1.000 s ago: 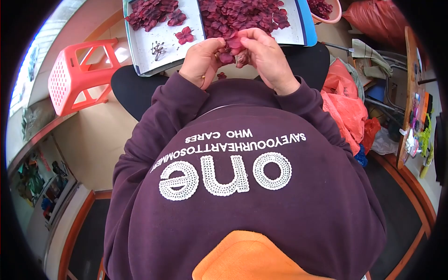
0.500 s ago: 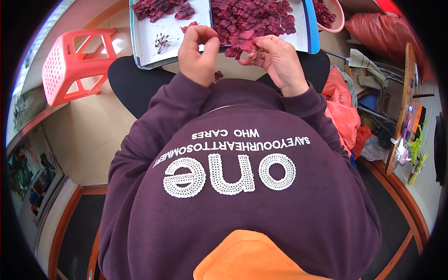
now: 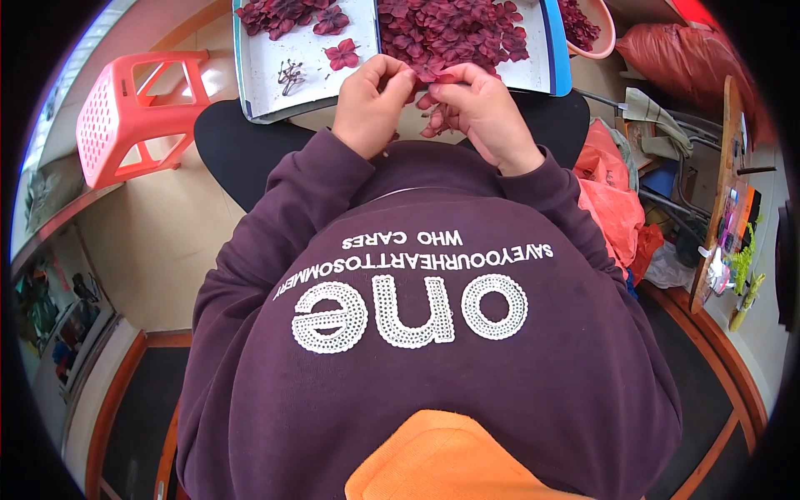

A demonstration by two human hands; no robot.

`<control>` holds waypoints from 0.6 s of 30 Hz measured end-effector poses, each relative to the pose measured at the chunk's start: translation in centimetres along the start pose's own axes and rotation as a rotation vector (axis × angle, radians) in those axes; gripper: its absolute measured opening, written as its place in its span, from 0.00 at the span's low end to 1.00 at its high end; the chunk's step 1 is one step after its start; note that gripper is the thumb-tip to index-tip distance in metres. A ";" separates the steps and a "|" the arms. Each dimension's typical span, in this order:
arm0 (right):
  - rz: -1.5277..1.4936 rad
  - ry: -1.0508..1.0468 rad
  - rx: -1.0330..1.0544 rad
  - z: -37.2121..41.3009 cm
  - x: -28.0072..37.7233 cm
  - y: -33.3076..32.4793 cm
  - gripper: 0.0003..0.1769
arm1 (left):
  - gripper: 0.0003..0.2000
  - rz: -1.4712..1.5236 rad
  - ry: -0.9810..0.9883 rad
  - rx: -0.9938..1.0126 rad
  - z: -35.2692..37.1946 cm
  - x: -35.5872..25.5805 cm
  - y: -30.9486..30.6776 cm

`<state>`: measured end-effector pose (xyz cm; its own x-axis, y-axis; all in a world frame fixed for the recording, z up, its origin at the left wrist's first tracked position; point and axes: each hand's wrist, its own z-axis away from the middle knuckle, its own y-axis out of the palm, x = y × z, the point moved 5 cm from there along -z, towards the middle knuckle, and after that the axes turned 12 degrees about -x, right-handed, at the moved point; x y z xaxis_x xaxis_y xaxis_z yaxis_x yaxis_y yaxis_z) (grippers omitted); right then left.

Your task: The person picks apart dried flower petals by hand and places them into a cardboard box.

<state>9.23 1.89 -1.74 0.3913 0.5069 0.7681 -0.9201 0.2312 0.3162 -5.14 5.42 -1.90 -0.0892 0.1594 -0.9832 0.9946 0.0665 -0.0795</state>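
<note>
My left hand (image 3: 372, 103) is closed in a pinch on the left edge of a dark red petal piece (image 3: 429, 70). From the right, my right hand (image 3: 487, 117) pinches the same piece between thumb and finger. More reddish petals (image 3: 438, 119) hang below my right fingers, and how they are held is partly hidden. Beyond the hands, a heap of dark red petals (image 3: 450, 32) fills much of the tray's right compartment (image 3: 536, 50). In the left compartment (image 3: 258, 79) lie a single flower piece (image 3: 342, 54), thin dark stems (image 3: 291, 77) and a smaller petal pile (image 3: 283, 15).
A pink plastic stool (image 3: 112, 121) stands at the left. A pink bowl of petals (image 3: 604, 37) is beyond the tray's right side. Red bags (image 3: 612, 196), a folded metal frame (image 3: 683, 179) and a wooden board (image 3: 727, 167) are at the right.
My left hand has moved right to meet my right hand at the petals. My right hand has shifted slightly left. The single flower piece on the left now shows fully.
</note>
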 end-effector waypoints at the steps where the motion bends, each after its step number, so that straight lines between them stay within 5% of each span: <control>1: 0.117 -0.123 -0.010 0.1 0.0 0.0 0.06 | 0.03 0.130 -0.275 0.008 -0.1 1.0 0.0; 3: 0.351 -0.368 -0.029 0.4 0.2 0.2 0.08 | 0.04 0.389 -0.827 0.021 0.9 2.7 0.2; 8: 0.601 -0.512 0.092 1.2 1.2 1.5 0.10 | 0.08 0.629 -1.175 0.187 1.9 3.0 1.1; 14: 0.753 -0.814 -0.046 1.1 1.8 1.2 0.10 | 0.06 0.472 -1.123 0.209 2.1 3.6 1.0; 18: 0.837 -0.691 -0.024 1.2 2.0 1.2 0.08 | 0.04 0.105 -0.552 0.141 1.5 2.0 0.5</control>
<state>8.85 2.15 0.85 -0.4613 -0.0636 0.8850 -0.8871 0.0498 -0.4589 -4.69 4.34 -4.17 0.0133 -0.3814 -0.9243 0.9975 -0.0597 0.0390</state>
